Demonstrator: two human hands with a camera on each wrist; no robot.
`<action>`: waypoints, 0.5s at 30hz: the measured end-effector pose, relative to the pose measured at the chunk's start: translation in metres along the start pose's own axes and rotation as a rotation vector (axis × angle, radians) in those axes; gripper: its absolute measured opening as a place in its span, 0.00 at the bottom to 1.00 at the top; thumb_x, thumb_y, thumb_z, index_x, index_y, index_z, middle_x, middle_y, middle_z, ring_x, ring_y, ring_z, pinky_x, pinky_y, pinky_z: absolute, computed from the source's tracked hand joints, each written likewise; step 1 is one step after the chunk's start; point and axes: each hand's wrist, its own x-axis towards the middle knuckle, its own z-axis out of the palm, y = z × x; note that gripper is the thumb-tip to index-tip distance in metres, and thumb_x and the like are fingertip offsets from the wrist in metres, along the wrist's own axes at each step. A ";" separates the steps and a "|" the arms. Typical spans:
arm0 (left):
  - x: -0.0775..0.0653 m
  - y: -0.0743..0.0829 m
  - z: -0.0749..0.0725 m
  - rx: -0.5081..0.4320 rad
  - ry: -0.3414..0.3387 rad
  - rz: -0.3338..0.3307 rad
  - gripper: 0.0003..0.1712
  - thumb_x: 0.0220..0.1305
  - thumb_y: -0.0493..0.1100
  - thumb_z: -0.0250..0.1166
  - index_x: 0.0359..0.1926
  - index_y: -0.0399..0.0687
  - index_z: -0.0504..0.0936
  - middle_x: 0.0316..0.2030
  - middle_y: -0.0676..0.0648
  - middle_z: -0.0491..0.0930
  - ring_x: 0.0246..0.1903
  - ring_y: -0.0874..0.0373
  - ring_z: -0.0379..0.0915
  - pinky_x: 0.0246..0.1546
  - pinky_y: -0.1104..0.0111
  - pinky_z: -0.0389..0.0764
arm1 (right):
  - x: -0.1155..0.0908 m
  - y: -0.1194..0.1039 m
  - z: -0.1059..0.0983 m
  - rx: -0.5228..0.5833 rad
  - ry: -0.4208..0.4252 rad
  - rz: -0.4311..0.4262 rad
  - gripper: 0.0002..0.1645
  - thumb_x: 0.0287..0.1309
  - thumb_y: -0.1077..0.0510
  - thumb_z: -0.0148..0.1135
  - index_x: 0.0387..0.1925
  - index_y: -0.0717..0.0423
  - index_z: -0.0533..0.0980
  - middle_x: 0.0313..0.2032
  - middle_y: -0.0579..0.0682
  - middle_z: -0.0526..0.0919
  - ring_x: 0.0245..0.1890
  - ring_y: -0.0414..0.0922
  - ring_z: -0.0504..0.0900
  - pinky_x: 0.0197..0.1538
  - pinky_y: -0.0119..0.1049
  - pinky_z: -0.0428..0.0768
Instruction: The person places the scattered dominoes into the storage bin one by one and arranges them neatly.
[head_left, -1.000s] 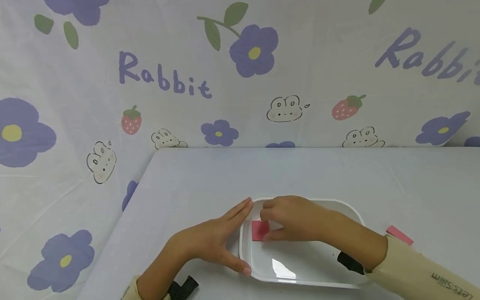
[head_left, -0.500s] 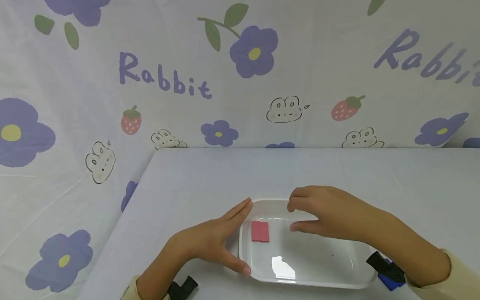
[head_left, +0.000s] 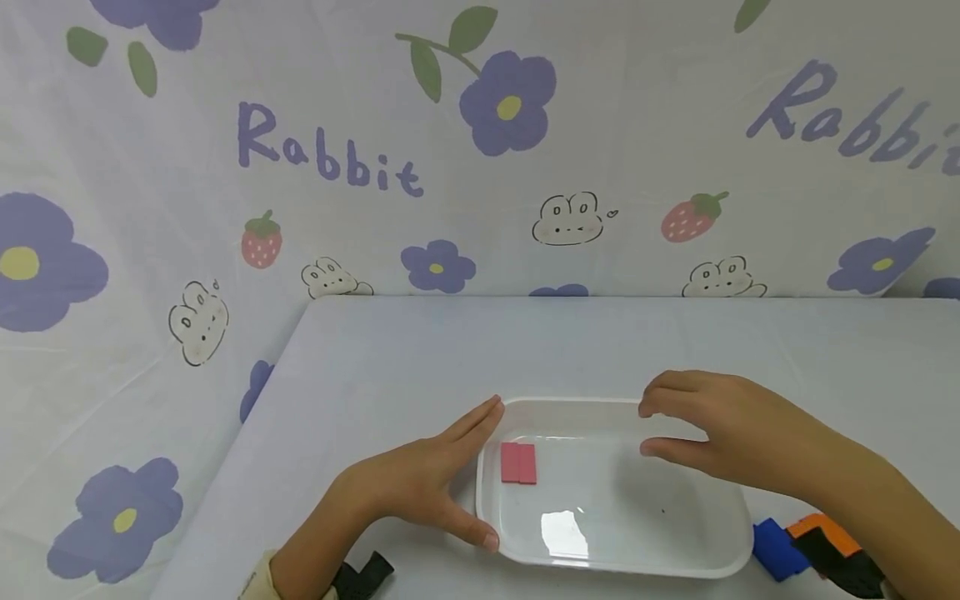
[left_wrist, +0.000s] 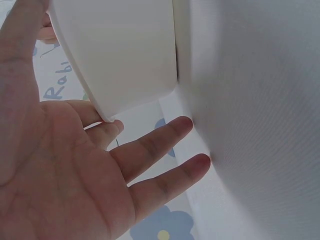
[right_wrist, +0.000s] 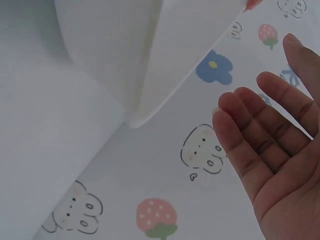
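In the head view a white rectangular tray (head_left: 592, 533) stands on the white table. Two flat pink rectangular tiles (head_left: 518, 463) lie side by side inside, near its left end. My left hand (head_left: 420, 483) is spread against that end, thumb at the near corner and fingertips at the far one. The left wrist view shows its palm (left_wrist: 65, 175) and long, fairly straight fingers beside the tray's outer wall (left_wrist: 120, 55). Over the tray's right part hovers my right hand (head_left: 720, 425), fingers bent loosely and thumb apart, holding nothing; the right wrist view shows its bare palm (right_wrist: 295, 185).
Right of the tray lie a blue piece (head_left: 778, 548) and an orange piece (head_left: 825, 532), partly covered by the black wrist strap (head_left: 840, 562). A cloth printed with flowers and rabbits (head_left: 506, 104) hangs behind the table's back edge.
My right hand has let go of a pink tile beside the other one and drawn back to the right, uncovering both. The blue and orange pieces have come into sight. My left hand stays put.
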 end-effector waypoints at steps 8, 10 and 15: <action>0.001 0.000 0.002 -0.008 -0.005 0.015 0.78 0.41 0.79 0.72 0.80 0.63 0.32 0.78 0.65 0.28 0.76 0.62 0.40 0.69 0.54 0.62 | -0.027 0.017 -0.001 -0.034 0.146 0.012 0.18 0.46 0.49 0.81 0.39 0.39 0.83 0.41 0.33 0.81 0.35 0.36 0.81 0.34 0.31 0.84; 0.000 0.000 0.002 -0.005 -0.002 0.011 0.78 0.41 0.79 0.72 0.81 0.63 0.33 0.78 0.66 0.28 0.76 0.62 0.40 0.69 0.54 0.62 | -0.032 0.021 -0.002 -0.038 0.161 0.026 0.18 0.45 0.50 0.81 0.39 0.41 0.82 0.40 0.34 0.82 0.34 0.37 0.81 0.33 0.32 0.84; -0.001 0.002 0.000 -0.004 0.000 -0.005 0.78 0.41 0.79 0.72 0.80 0.64 0.33 0.77 0.68 0.27 0.75 0.62 0.41 0.69 0.53 0.62 | -0.046 0.030 -0.001 -0.067 0.155 0.112 0.17 0.45 0.51 0.81 0.38 0.44 0.83 0.39 0.37 0.83 0.33 0.38 0.81 0.31 0.31 0.84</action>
